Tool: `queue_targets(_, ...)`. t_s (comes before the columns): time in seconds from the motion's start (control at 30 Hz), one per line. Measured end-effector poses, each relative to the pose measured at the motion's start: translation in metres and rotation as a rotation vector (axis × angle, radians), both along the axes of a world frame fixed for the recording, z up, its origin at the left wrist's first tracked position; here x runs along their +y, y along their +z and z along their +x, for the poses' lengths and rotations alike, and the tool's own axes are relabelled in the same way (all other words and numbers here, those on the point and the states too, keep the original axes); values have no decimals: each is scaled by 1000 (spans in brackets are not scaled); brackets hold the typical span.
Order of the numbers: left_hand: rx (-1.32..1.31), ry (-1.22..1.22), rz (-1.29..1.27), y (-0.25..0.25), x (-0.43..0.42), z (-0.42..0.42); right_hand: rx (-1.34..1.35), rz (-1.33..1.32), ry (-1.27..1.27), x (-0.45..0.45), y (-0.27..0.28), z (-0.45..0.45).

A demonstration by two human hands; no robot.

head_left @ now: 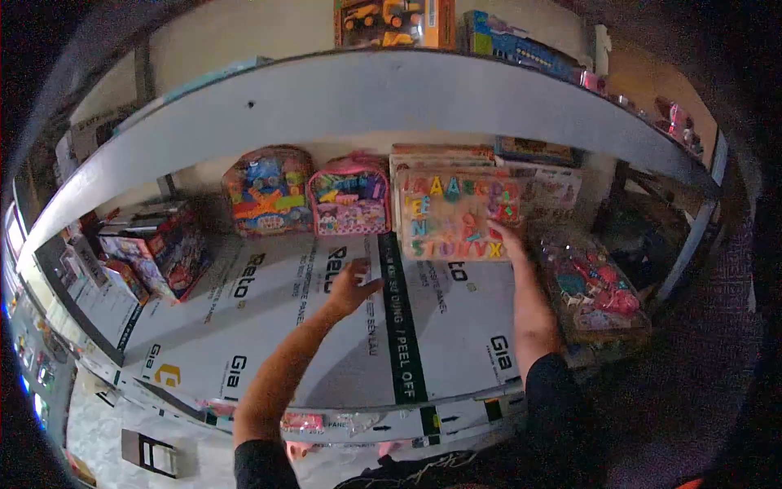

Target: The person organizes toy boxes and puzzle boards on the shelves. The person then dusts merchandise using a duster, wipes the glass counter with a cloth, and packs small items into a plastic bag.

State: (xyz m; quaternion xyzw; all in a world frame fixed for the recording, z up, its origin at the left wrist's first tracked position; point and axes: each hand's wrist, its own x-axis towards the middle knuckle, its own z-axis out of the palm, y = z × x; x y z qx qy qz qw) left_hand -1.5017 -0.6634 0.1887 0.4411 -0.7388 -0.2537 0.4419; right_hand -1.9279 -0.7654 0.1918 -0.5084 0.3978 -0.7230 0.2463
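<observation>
An alphabet letter board (444,216), with colourful raised letters around its border, stands upright against a stack of similar flat boards at the back of the shelf. My right hand (507,238) is at its lower right edge, with the fingers over its front and the thumb hard to make out. My left hand (352,292) hovers above the shelf panel with thumb and fingers apart, holding nothing. Just behind it stands a pink-trimmed clear toy backpack (350,200). Beside that is a second clear toy bag (269,194) with blue and orange toys.
Boxed toys (163,248) stand on the left of the shelf. A pack of pink and teal toys (599,285) lies at the right. An upper shelf edge (391,91) crosses above my hands. A small dark stool (149,453) is on the floor at lower left.
</observation>
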Motion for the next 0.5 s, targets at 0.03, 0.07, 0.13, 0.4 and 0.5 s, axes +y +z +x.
queue_targets(0.03, 2, -3, -19, -4, -27, -16, -46, 50, 45, 10, 9, 9)
queue_targets(0.07, 77, -115, -15, -9, -57, -32, -89, 98, 91, 18, 18, 17)
queue_targets(0.13, 157, -233, -26, -12, -101, -60, 1, 122, -135, 23, 25, 21)
queue_targets(0.4, 739, -327, 291, -42, -189, -128, -4, 222, 137, -22, 6, -5)
queue_targets(0.5, -53, 130, 179, -12, -152, -131, 37, 212, 38, -3, 16, 1)
